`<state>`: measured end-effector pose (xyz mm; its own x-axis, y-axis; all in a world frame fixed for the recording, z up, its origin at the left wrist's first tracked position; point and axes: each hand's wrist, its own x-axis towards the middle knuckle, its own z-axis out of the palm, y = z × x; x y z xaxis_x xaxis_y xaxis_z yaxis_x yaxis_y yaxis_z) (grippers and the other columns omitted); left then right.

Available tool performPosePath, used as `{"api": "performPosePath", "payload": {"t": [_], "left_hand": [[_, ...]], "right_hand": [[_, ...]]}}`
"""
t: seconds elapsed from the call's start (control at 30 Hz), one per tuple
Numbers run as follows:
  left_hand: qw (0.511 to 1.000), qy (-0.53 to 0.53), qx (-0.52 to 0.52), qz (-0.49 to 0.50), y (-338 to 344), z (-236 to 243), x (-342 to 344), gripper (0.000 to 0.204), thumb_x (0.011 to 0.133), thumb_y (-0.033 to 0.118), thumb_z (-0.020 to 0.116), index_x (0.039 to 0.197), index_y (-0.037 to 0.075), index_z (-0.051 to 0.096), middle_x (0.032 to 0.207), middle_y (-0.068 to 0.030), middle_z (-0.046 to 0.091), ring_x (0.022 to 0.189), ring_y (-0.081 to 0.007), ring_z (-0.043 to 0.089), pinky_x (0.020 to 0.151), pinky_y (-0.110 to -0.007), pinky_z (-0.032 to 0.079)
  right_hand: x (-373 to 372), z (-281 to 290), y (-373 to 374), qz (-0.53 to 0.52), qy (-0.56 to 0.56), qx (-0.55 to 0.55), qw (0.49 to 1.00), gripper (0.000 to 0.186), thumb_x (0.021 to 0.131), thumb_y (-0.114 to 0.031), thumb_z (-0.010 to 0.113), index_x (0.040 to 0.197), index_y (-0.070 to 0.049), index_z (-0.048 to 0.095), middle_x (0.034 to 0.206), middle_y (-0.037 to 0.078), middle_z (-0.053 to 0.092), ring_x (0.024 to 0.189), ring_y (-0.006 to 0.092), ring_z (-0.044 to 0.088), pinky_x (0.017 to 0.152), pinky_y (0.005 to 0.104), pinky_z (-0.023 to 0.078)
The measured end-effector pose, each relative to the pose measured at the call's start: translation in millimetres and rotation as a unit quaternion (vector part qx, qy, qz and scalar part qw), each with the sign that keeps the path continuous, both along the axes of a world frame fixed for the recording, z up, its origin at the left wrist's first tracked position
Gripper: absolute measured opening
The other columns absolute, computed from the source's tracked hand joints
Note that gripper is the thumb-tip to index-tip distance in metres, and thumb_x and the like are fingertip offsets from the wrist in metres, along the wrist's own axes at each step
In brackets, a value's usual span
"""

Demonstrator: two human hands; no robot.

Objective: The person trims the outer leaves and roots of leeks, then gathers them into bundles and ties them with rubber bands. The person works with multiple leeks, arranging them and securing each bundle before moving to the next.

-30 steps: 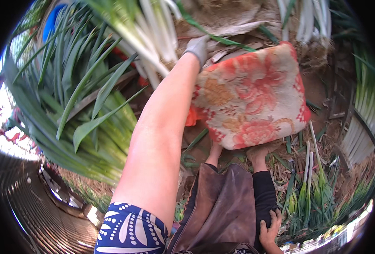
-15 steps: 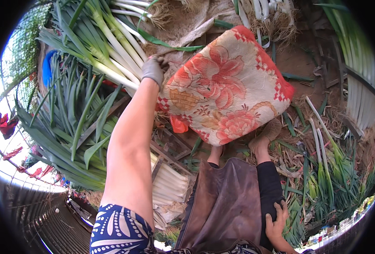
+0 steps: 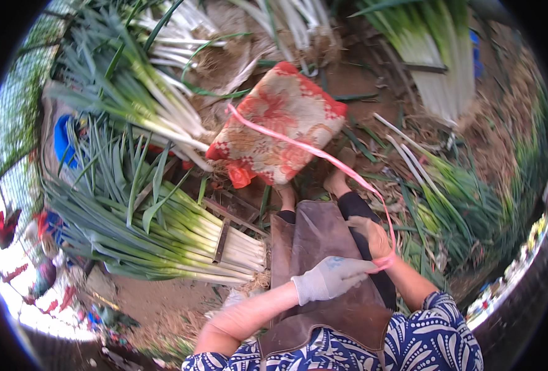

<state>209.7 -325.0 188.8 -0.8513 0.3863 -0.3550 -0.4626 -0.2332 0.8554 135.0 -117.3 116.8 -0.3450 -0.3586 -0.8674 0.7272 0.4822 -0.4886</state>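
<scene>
My left hand [image 3: 331, 280], in a pale grey knitted glove, reaches across the brown apron [image 3: 317, 247] and pinches a pink plastic strip [image 3: 305, 146] beside my right wrist. The strip passes about that wrist; its long free end arcs forward over the floral quilted cushion [image 3: 280, 117]. My bare right hand [image 3: 373, 236] is above my right knee, its fingers blurred. A big bundle of long green onions [image 3: 181, 229], white ends toward me, lies on my left under a dark metal bar. Beyond it is a looser pile of long green onions [image 3: 156, 96].
A banded bundle of green onions [image 3: 438, 80] lies at the far right, on a rack. Several loose stalks [image 3: 416, 167] lie on the right among green leaf scraps. More stalks [image 3: 298, 25] lie at the back. A wire fence [image 3: 23, 117] runs along the left.
My left hand has come back from the far onion pile to my right wrist. The pink strip has come into view. My right hand has lifted from the knee. The view has shifted.
</scene>
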Motion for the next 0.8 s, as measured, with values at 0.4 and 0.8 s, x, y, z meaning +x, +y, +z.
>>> {"api": "performPosePath", "payload": {"t": [0.4, 0.8], "left_hand": [[0.944, -0.231, -0.152, -0.181, -39.2, -11.3, 58.9, 0.024, 0.094, 0.027, 0.055, 0.105, 0.007, 0.064, 0.074, -0.0031, 0.063, 0.067, -0.0116, 0.060, 0.064, -0.028, 0.049], [0.875, -0.167, -0.426, -0.156, -36.9, -26.5, -94.2, 0.015, 0.088, 0.014, 0.061, 0.095, 0.003, 0.067, 0.078, -0.0061, 0.065, 0.072, -0.0101, 0.059, 0.068, -0.026, 0.048]], "right_hand": [[-50.9, 38.5, 55.3, -0.481, -0.139, -0.076, 0.862, 0.020, 0.094, -0.028, 0.057, 0.107, -0.012, 0.057, 0.063, -0.005, 0.042, 0.047, 0.0056, 0.037, 0.043, 0.0209, 0.031], [-82.1, -34.8, 311.4, -0.609, -0.031, 0.209, 0.765, 0.020, 0.093, -0.029, 0.054, 0.107, -0.015, 0.057, 0.067, -0.004, 0.044, 0.046, 0.0052, 0.036, 0.038, 0.0220, 0.027]]}}
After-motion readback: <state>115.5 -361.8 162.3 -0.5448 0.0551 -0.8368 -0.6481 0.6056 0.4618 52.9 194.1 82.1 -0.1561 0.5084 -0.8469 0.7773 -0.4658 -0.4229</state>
